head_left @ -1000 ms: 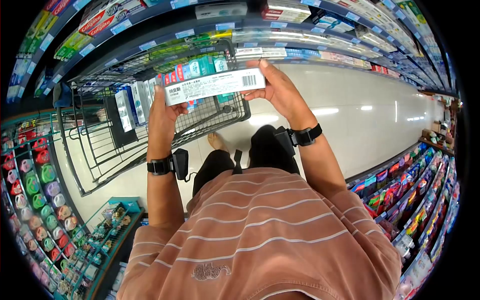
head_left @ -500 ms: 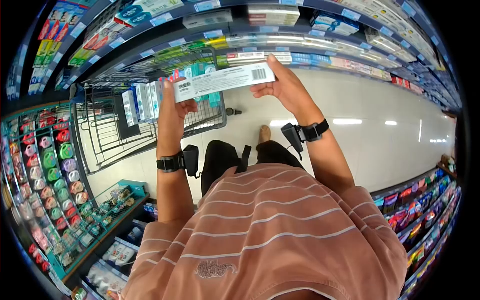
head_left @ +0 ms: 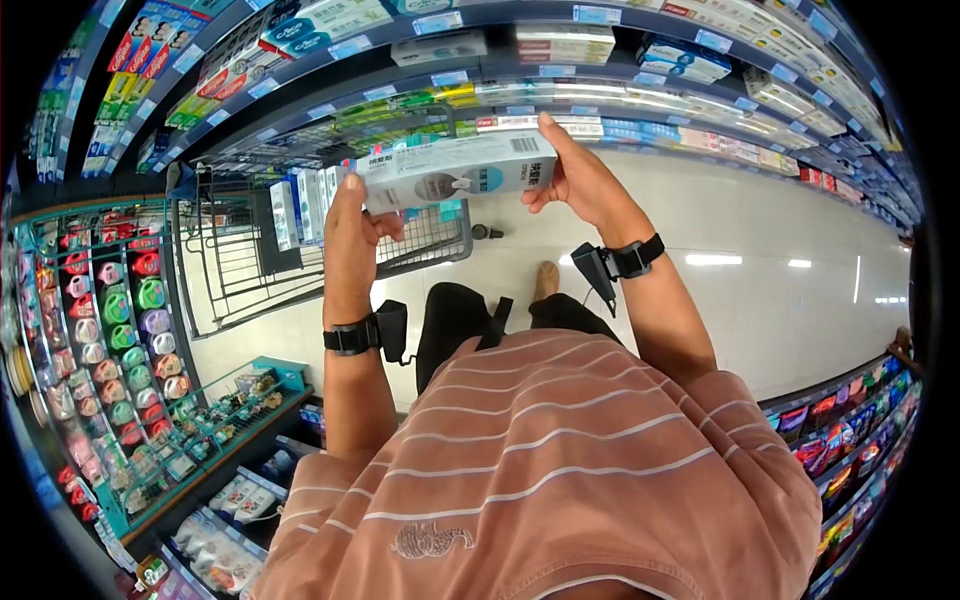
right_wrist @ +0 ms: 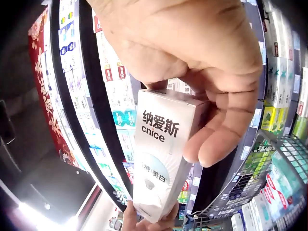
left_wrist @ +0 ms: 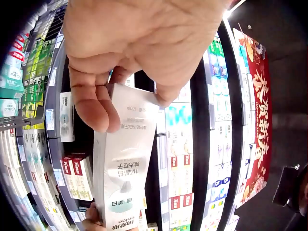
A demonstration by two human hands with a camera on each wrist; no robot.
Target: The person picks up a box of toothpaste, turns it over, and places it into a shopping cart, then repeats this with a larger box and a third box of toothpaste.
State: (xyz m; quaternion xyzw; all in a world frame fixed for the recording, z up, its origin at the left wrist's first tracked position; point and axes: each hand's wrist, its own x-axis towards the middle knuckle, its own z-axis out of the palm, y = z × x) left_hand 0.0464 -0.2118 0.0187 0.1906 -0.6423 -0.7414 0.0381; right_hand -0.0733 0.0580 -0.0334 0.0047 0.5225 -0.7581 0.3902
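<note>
A long white toothpaste box [head_left: 460,180] with dark lettering and a blue-green round patch is held out in front of the chest. My left hand [head_left: 348,235] grips its left end, thumb on the near edge and fingers curled beneath. At the other end my right hand [head_left: 592,190] pinches the box between thumb and fingers. In the left wrist view the broad printed face of the box [left_wrist: 126,154] shows, under the left hand [left_wrist: 139,43]. The right wrist view shows "cnice" on the box [right_wrist: 156,159], with the right hand [right_wrist: 202,53] round its end.
A wire shopping cart [head_left: 225,295] stands at the left, with several boxes [head_left: 285,215] in it. Ahead, a long shelf [head_left: 560,72] is stocked with toothpaste boxes. A green rack [head_left: 225,430] stands at the lower left, coloured packets [head_left: 850,420] at the right, tiled floor [head_left: 760,230] between.
The box has been turned over in both hands: its barcode side has tipped up and a broad printed face shows below. Both hands keep their hold. The cart appears shifted in view.
</note>
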